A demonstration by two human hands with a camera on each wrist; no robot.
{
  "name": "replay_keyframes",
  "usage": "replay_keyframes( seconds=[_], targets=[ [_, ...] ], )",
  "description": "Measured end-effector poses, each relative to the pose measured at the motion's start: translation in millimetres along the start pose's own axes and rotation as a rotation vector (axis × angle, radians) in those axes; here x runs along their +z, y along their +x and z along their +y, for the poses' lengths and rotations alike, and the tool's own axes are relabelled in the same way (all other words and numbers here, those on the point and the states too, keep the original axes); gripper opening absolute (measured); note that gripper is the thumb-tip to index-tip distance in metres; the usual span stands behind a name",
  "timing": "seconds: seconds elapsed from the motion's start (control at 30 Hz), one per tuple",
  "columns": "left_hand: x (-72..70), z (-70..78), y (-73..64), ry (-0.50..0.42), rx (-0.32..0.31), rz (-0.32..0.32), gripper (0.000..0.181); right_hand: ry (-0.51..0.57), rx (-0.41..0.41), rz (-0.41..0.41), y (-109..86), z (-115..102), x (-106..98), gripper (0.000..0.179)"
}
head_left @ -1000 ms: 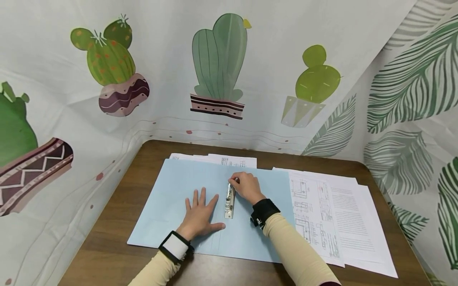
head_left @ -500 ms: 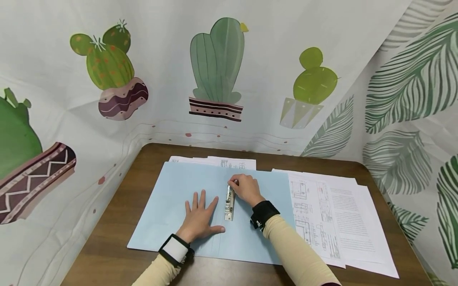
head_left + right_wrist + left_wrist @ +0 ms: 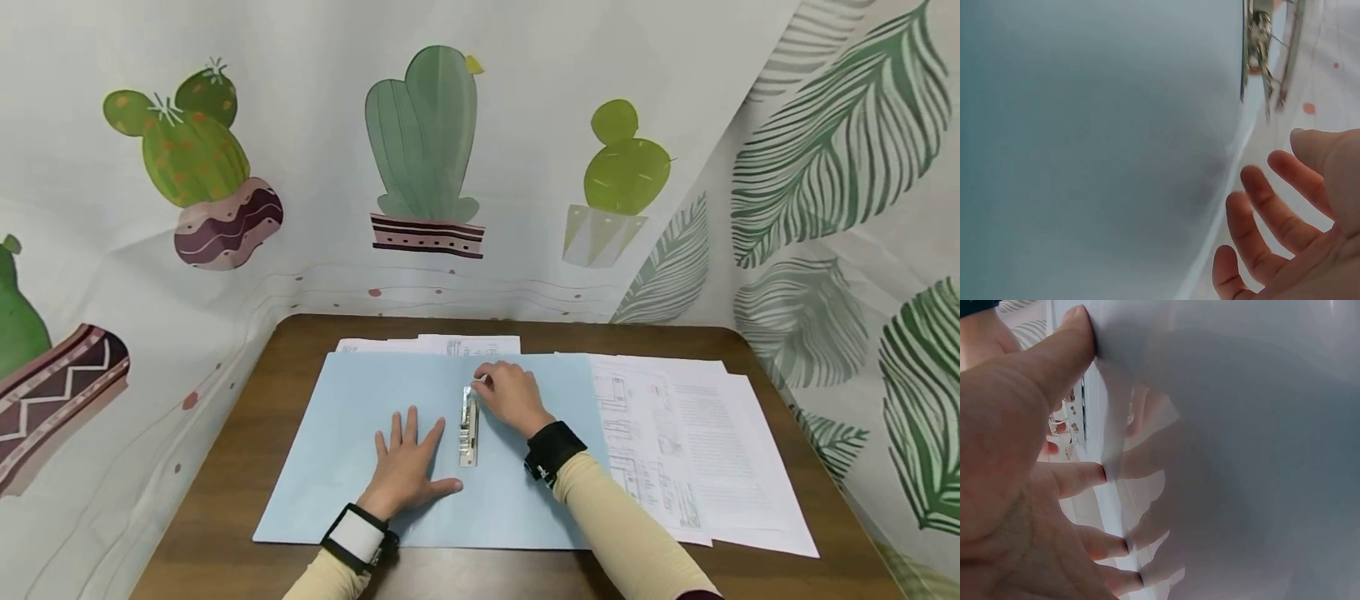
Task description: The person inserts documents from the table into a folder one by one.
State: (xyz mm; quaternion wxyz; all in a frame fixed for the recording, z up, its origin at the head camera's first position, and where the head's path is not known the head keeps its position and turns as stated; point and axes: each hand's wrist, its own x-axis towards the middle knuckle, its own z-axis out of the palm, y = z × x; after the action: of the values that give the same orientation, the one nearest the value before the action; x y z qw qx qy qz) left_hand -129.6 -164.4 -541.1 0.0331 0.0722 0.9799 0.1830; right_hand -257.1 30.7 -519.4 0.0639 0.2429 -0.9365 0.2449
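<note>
A light blue folder [image 3: 360, 467] lies spread open on the table, with a metal spring clip [image 3: 468, 433] along its middle. My left hand [image 3: 408, 471] rests on the folder's left half, fingers spread, the thumb's tip just left of the clip's near end. At the clip's far end is my right hand [image 3: 513, 396]. In the right wrist view, that hand's fingers [image 3: 1254, 212] are loosely bent, with a gap between them and the clip [image 3: 1260, 44]. Part of the clip stands up off the folder, seen from the side there.
Printed sheets with drawings and text [image 3: 697, 450] lie at the folder's right, partly under it. More sheets [image 3: 495, 343] stick out behind its far edge. A brown wooden table [image 3: 247, 425] carries everything, and a cactus-print cloth [image 3: 322, 167] hangs behind it.
My right thumb and fingers have come off the clip's far end, which they were touching before. The left hand keeps its place on the folder. The head view has shifted slightly.
</note>
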Motion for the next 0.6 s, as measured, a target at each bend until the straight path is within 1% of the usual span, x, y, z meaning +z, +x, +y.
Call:
replay_keyframes(
  seconds=[0.1, 0.23, 0.43, 0.6],
  targets=[
    [1.4, -0.2, 0.4, -0.002, -0.001, -0.003, 0.104, -0.068, -0.011, 0.05, -6.7, 5, -12, 0.021],
    [1.4, -2.7, 1.0, -0.002, -0.008, -0.008, 0.106, -0.141, -0.003, 0.101, -15.2, 15, -29, 0.032],
    [0.9, -4.1, 1.3, -0.011, -0.005, 0.004, 0.105, -0.177, 0.027, 0.168, -27.2, 35, -51, 0.042],
    [1.6, -1.9, 3.1, -0.019, 0.003, -0.001, 0.106, -0.192, 0.084, 0.188, -40.4, 56, -68, 0.045]
  ],
)
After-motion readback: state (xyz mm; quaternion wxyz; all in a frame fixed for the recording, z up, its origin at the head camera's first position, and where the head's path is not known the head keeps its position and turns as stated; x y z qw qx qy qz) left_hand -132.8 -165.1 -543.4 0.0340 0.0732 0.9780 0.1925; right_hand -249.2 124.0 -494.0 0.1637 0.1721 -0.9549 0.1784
